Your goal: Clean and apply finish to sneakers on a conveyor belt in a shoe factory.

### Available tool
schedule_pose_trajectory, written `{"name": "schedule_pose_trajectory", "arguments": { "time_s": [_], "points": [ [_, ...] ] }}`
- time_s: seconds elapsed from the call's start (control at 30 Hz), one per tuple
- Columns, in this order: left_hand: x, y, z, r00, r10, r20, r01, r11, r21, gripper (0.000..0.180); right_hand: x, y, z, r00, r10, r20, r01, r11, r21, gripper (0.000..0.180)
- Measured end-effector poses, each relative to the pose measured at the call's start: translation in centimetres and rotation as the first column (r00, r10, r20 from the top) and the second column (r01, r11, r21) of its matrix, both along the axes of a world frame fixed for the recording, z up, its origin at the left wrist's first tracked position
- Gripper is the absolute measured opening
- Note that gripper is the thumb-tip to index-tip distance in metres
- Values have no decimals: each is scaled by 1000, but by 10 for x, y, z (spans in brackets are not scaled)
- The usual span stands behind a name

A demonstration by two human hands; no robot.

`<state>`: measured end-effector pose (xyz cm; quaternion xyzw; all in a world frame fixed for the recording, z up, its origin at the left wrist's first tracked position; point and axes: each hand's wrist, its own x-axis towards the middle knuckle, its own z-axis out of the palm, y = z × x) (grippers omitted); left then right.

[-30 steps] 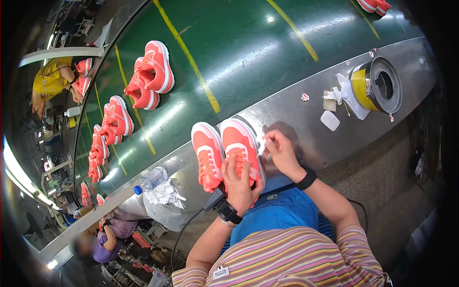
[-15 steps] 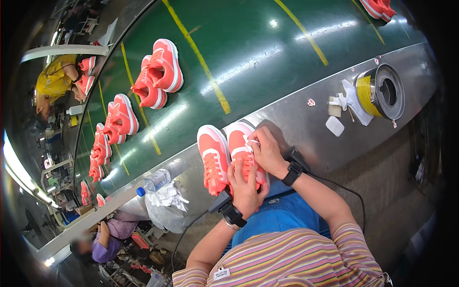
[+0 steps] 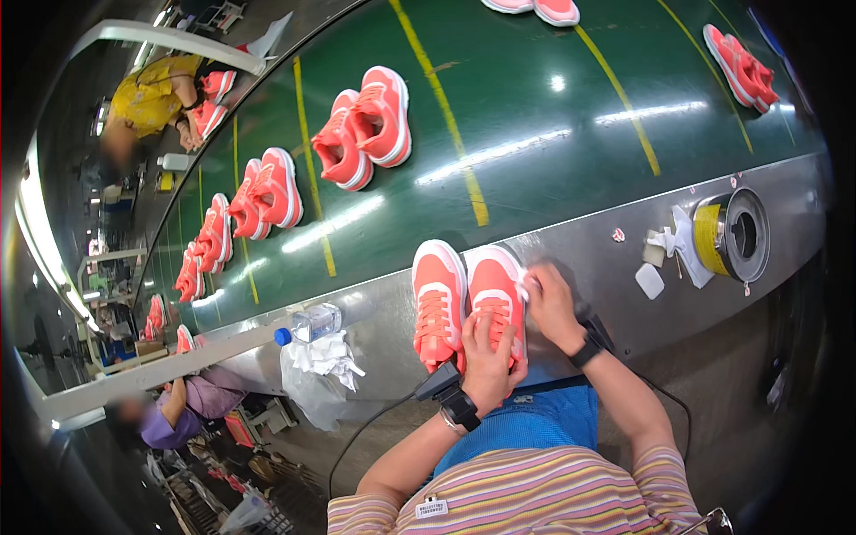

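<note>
Head view: left hand (image 3: pixel 486 367) clamps the heel of the right-side coral shoe (image 3: pixel 497 299) on the steel ledge (image 3: pixel 571 259) beside its twin (image 3: pixel 439 303), right hand (image 3: pixel 551 303) pinches a white cloth against its outer side; best wipe short, heel pinned.

Glossy green conveyor belt (image 3: pixel 571 134), steel ledge (image 3: pixel 624 267) alongside.

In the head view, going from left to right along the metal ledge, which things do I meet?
Water bottle → white crumpled cloth → left shoe → right shoe → right hand → white pad → yellow tape roll.
</note>
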<state>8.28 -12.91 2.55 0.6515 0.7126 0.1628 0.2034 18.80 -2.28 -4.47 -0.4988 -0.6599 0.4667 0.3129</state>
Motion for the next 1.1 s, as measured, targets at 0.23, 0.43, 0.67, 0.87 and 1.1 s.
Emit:
{"name": "schedule_pose_trajectory", "arguments": {
  "time_s": [0.23, 0.43, 0.67, 0.87, 1.1],
  "points": [
    [-6, -3, 4, 998, 23, 57, -21, 999, -36, 56, 77, 17, 17, 968, -242, 73, 242, 970, 2, 7],
    [-16, -1, 35, 987, 41, 153, -45, 999, 25, 58, 71, 47, 38, 953, -241, -186, 219, 967, -130, 7],
    [-79, 2, 55, 890, 374, 261, -407, 910, 84, 51, -9, 29, 57, 730, -361, -580, -130, 760, -637, 13],
    [-67, 20, 74, 772, 260, 581, -394, 912, 115, 35, -44, -5, 106, 786, -211, -580, -218, 785, -581, 11],
    [-69, 18, 57, 318, 334, 887, -434, 883, -176, 10, -44, -21, 122, 853, -62, -519, -259, 813, -522, 15]
  ]
}}
